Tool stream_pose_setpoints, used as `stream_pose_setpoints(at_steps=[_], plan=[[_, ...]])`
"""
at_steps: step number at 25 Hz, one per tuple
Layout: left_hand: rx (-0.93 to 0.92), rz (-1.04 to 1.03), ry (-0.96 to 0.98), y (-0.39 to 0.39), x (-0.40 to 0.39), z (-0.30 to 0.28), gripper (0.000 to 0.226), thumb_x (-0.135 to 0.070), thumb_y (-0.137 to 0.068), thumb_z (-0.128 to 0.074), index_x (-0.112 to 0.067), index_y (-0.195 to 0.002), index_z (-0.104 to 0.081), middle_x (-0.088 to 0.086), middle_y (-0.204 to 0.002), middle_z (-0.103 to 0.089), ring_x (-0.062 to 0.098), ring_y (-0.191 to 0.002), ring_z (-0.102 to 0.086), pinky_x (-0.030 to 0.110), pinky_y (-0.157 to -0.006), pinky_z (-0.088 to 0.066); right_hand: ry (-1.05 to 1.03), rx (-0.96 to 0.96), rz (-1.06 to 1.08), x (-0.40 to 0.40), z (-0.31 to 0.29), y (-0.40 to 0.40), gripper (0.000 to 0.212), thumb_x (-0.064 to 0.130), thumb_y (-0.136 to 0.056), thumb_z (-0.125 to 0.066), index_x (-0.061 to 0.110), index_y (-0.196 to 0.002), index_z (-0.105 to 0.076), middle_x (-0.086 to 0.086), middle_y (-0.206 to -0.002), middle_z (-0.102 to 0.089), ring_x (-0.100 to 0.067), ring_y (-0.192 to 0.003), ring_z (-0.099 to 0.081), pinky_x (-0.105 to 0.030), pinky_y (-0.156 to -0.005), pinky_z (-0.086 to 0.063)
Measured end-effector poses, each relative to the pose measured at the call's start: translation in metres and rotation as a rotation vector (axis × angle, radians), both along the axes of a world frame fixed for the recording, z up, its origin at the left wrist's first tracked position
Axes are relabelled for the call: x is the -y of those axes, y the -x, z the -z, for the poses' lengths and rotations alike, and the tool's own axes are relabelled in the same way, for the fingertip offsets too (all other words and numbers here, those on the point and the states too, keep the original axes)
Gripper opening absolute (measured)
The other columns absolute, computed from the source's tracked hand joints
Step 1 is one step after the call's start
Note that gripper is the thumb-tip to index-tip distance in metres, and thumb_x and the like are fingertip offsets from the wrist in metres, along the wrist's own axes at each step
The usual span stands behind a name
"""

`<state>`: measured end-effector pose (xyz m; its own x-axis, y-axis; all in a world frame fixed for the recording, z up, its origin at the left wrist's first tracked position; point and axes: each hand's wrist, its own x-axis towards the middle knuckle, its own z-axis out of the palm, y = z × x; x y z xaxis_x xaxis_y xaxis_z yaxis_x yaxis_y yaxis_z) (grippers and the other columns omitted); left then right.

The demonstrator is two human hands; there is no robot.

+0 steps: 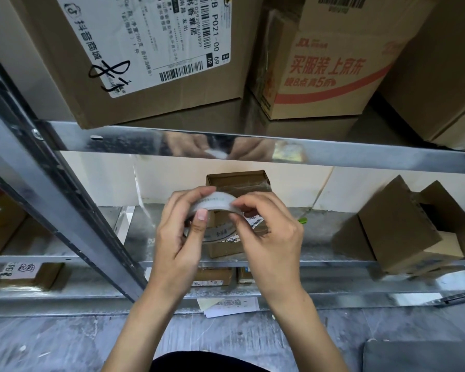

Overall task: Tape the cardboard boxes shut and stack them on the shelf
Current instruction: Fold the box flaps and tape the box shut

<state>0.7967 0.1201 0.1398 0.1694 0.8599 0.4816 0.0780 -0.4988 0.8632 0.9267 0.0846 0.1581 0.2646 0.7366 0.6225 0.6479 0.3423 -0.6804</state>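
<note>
A: Nearest us, our left hand (181,232) has its grip curled round the tape roll (212,208), thumb pressed on the near rim. Our right hand (269,232) pinches at the roll's right edge, where we judge the loose end to be, though we cannot see it.

B: And the box?

A: The small cardboard box (238,183) sits on the metal shelf (320,237) directly behind and just below the roll, already partly wrapped in clear film. Its long side runs away from us, so the strip would be drawn forward over its top. Both hands are about equally near it.

B: Anything further off?

A: An open box (403,232) lies tipped on the shelf to the right, flaps unsealed; above, large labelled cartons (134,57) fill the upper shelf.
</note>
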Motion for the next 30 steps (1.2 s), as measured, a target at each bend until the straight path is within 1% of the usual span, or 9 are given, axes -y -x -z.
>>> stream_pose_setpoints(at_steps=[2,6,11,17,21,23,26,28,30], plan=[[0.014,0.01,0.0,0.0,0.0,0.001,0.024,-0.026,-0.095,-0.042,-0.028,-0.114,-0.056,-0.004,-0.11,-0.058,0.013,-0.109,-0.055,0.014,-0.088,-0.039,0.038,-0.022,-0.043,0.0,-0.002,-0.003,0.013,0.002,-0.075,-0.074,0.008,-0.085,-0.067,0.004,-0.084,-0.062,-0.007,-0.08,-0.057,-0.02,-0.073,-0.047],[-0.019,-0.015,0.022,-0.005,-0.001,0.004,0.02,-0.036,-0.092,-0.046,-0.031,-0.107,-0.058,-0.017,-0.102,-0.059,0.01,-0.1,-0.058,0.018,-0.083,-0.042,0.052,0.052,-0.048,-0.002,0.0,0.0,0.012,0.002,-0.077,-0.072,0.009,-0.083,-0.064,0.005,-0.084,-0.059,-0.009,-0.08,-0.055,-0.018,-0.072,-0.044],[-0.032,-0.012,0.024,-0.006,-0.005,0.008,0.018,-0.036,-0.093,-0.047,-0.033,-0.107,-0.058,-0.019,-0.101,-0.058,0.011,-0.1,-0.059,0.02,-0.083,-0.044,0.072,0.034,-0.032,-0.002,0.003,-0.002,0.015,0.0,-0.075,-0.075,0.009,-0.081,-0.064,0.004,-0.081,-0.059,-0.004,-0.077,-0.054,-0.009,-0.072,-0.04],[-0.069,-0.015,-0.003,-0.008,-0.009,0.008,0.017,-0.034,-0.093,-0.047,-0.032,-0.106,-0.058,-0.021,-0.1,-0.057,0.011,-0.101,-0.058,0.024,-0.084,-0.044,0.099,-0.016,-0.067,-0.004,0.005,-0.004,0.017,-0.002,-0.074,-0.075,0.009,-0.079,-0.063,0.003,-0.079,-0.059,0.001,-0.074,-0.053,-0.007,-0.071,-0.038],[-0.056,-0.001,-0.018,-0.004,-0.011,0.008,0.017,-0.032,-0.094,-0.047,-0.03,-0.106,-0.058,-0.017,-0.101,-0.058,0.015,-0.102,-0.059,0.032,-0.085,-0.047,0.098,-0.017,-0.076,-0.007,0.004,-0.004,0.017,-0.001,-0.074,-0.075,0.009,-0.078,-0.062,0.006,-0.079,-0.056,0.002,-0.076,-0.05,-0.008,-0.071,-0.037],[-0.052,-0.007,-0.035,-0.004,-0.01,0.007,0.018,-0.031,-0.094,-0.047,-0.026,-0.106,-0.059,-0.014,-0.102,-0.059,0.019,-0.101,-0.06,0.037,-0.084,-0.048,0.086,0.018,-0.069,-0.006,0.003,-0.002,0.016,0.0,-0.075,-0.074,0.009,-0.079,-0.061,0.006,-0.082,-0.055,-0.002,-0.079,-0.051,-0.009,-0.072,-0.038],[-0.046,-0.007,-0.064,-0.005,-0.007,0.006,0.018,-0.029,-0.094,-0.047,-0.023,-0.105,-0.059,-0.015,-0.102,-0.058,0.019,-0.1,-0.059,0.038,-0.083,-0.048,0.004,0.12,-0.049,-0.002,-0.001,0.003,0.013,-0.004,-0.077,-0.072,0.005,-0.081,-0.064,0.001,-0.084,-0.058,-0.014,-0.081,-0.055,-0.019,-0.072,-0.045],[-0.02,0.005,-0.059,-0.006,-0.005,0.005,0.018,-0.03,-0.094,-0.047,-0.024,-0.106,-0.06,-0.018,-0.101,-0.058,0.02,-0.1,-0.06,0.042,-0.082,-0.049,-0.032,0.159,-0.039,0.001,-0.005,0.005,0.012,-0.006,-0.077,-0.07,0.004,-0.079,-0.065,-0.001,-0.083,-0.06,-0.018,-0.08,-0.057,-0.026,-0.071,-0.048],[-0.009,0.002,-0.065,-0.006,-0.004,0.003,0.018,-0.029,-0.094,-0.047,-0.023,-0.105,-0.06,-0.017,-0.101,-0.058,0.02,-0.097,-0.06,0.041,-0.08,-0.05,-0.05,0.177,-0.03,0.003,-0.008,0.006,0.011,-0.006,-0.077,-0.07,0.004,-0.078,-0.066,-0.002,-0.082,-0.061,-0.019,-0.079,-0.058,-0.028,-0.071,-0.049]])
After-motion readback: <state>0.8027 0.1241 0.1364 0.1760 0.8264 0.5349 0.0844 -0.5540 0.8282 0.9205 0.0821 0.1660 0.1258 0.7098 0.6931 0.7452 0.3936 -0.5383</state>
